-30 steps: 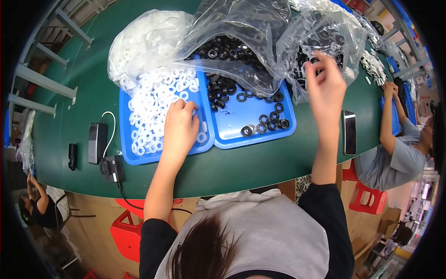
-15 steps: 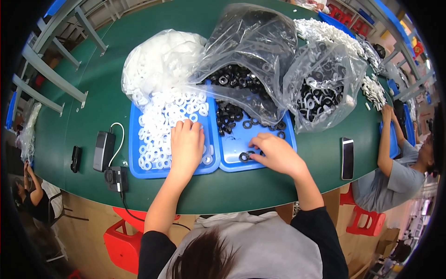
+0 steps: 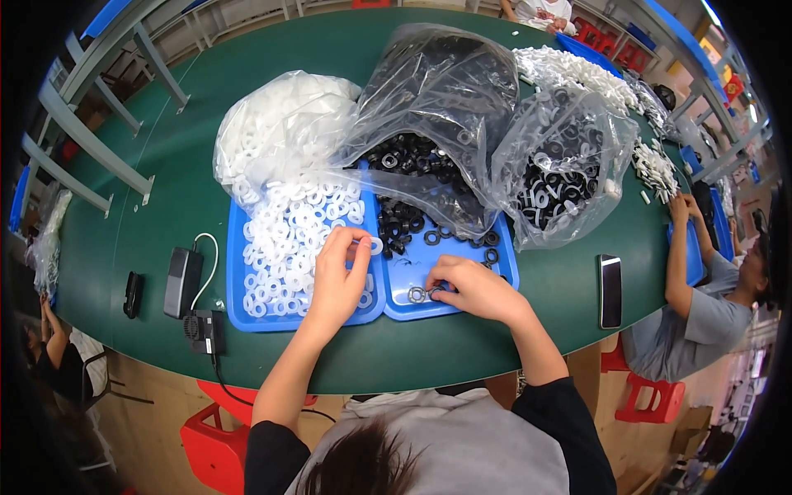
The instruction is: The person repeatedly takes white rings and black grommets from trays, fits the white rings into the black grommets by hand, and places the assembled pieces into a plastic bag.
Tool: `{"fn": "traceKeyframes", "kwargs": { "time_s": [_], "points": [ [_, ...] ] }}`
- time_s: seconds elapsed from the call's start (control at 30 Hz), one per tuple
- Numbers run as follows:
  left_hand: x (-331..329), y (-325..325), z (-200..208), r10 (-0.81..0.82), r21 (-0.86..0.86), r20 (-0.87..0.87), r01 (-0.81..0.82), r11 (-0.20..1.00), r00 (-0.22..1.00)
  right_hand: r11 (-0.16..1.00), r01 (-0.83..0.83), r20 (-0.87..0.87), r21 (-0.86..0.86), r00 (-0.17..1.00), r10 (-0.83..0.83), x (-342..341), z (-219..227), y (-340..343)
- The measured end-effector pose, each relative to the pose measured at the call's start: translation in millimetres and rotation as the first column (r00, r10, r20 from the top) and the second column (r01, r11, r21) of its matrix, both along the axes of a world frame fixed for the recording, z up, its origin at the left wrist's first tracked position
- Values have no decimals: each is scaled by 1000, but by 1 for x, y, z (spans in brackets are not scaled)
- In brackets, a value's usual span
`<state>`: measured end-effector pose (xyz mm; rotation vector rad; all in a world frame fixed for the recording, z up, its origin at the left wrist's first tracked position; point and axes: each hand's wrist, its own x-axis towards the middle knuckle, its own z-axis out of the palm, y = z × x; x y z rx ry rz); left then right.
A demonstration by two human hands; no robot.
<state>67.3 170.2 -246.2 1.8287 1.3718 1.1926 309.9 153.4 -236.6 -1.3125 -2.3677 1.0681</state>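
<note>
My left hand [image 3: 340, 272] is over the right side of a blue tray [image 3: 239, 309] of white plastic rings, pinching one white ring [image 3: 376, 246] between thumb and fingertips. In the second blue tray [image 3: 396, 311], my right hand [image 3: 477, 290] is low over the near part, its fingers closed on a dark ring [image 3: 436, 292]. Another dark ring [image 3: 417, 294] lies just left of those fingertips. Black rings [image 3: 402, 219] are heaped at the tray's far left. My fingers partly hide the ring in the right hand.
Behind the trays stand a clear bag of white rings [image 3: 276, 124], a large clear bag [image 3: 445, 82] over black rings, and a bag of mixed black and white rings [image 3: 565, 173]. A phone [image 3: 610, 290] lies right; a power bank [image 3: 183, 280] lies left. A co-worker [image 3: 689, 289] sits at right.
My left hand has risen from the white rings with one ring in its fingertips, shifting right. My right hand has moved slightly left and nearer me, its fingers closing on a dark ring.
</note>
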Motion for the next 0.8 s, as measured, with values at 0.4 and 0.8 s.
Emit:
{"fn": "traceKeyframes", "kwargs": {
  "time_s": [0.4, 0.8],
  "points": [
    [3, 1, -3, -21, -407, 636, 358, 840, 771, 999, 10, 3, 41, 1000, -10, 3, -4, 3],
    [5, -3, 2, -81, -360, 700, 449, 818, 709, 925, 351, -488, -145, 788, -375, 0, 0, 12]
  ]
}}
